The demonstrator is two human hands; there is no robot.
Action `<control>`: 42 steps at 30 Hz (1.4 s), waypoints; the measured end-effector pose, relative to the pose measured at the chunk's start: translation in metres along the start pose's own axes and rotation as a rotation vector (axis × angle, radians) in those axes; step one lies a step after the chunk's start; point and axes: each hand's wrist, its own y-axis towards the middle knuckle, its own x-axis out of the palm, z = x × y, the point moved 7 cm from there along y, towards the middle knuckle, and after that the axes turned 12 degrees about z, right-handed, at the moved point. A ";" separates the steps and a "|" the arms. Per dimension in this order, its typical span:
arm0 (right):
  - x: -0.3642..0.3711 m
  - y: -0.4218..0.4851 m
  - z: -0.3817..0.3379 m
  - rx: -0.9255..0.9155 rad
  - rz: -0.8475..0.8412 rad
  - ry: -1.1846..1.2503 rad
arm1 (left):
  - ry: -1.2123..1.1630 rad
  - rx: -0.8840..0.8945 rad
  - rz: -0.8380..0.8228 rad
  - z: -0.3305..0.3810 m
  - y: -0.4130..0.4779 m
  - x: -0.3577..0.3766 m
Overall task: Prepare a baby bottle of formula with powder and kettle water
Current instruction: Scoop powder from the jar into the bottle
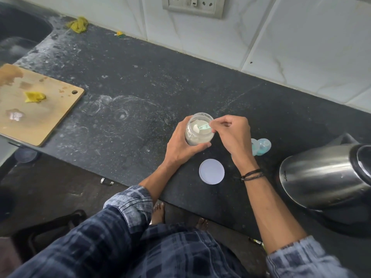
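On dark stone table (140, 81), near front edge: clear jar (198, 130) of white powder, lid off, white lid (211, 171) lying flat just beside it toward the body. Left hand (181, 144) wrapped around jar from the side, fingers curled under the far wall, thumb across the near wall; jar looks tipped slightly toward the right hand. Right hand (230, 133) closed in a pinch on the handle of a pale green scoop (202, 128), bowl of scoop down in the powder with a heap on it. Baby bottle (261, 146) lying just behind the right wrist, mostly hidden; cannot tell if open. Steel kettle (325, 175) at right, well apart from jar, lid shut. Step judged: drawing a measure of powder. To do well: keep jar steady on table rather than lifted, raise scoop level, strike off excess against inner rim, carry low over table toward bottle to limit spill. Pose: both forearms bare, sleeves pushed back, left wrist bent inward around jar, right wrist arched above jar mouth, dark cords on right wrist. Cutting board (40, 109) far left, not involved.
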 end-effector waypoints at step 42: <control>-0.013 -0.020 0.032 0.375 0.065 0.385 | 0.003 0.023 -0.006 -0.001 -0.001 0.001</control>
